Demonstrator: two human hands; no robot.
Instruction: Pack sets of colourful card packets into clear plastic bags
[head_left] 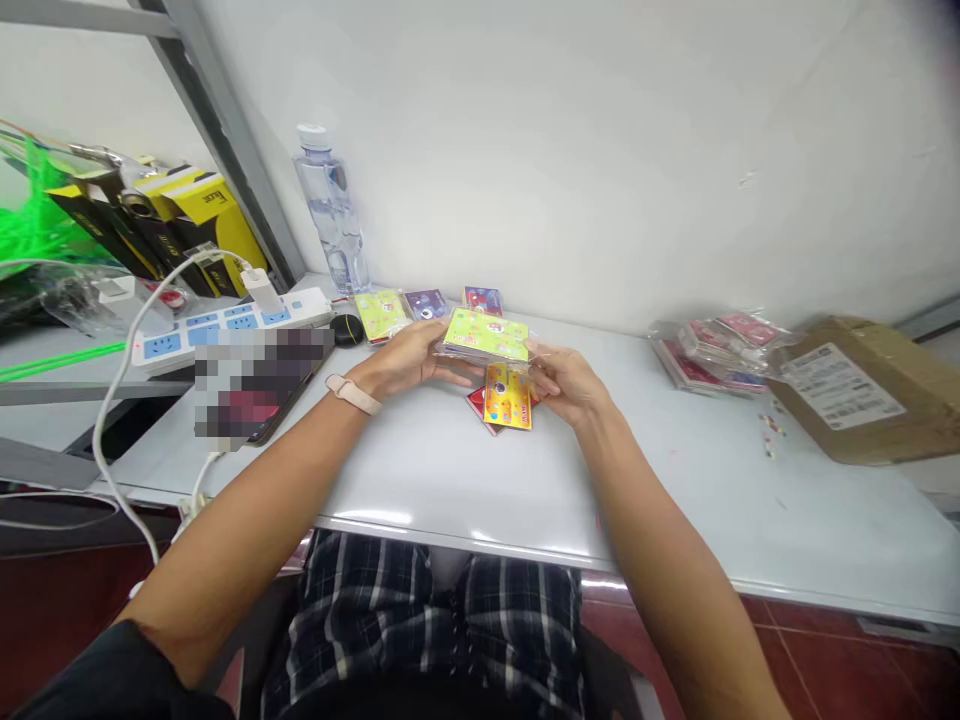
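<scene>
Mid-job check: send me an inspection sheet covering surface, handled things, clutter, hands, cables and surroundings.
Surface: white tabletop, glossy, with bright reflections near its front edge.
Handled things: green-topped pack in clear plastic; yellow card lies over something red.
Clutter: upright bottle at the back; cardboard box at the right.
Hands: left hand and right hand hold opposite ends of the pack.
Cables: white cable runs from the power strip past the table's left side.
Surroundings: white wall behind.

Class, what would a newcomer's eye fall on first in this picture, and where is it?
Probably the green pack, held between the left hand and right hand over the middle of the table, with a yellow card showing below it. Next, the green tangle at the far left edge, and the clear bottle near the wall.
</scene>
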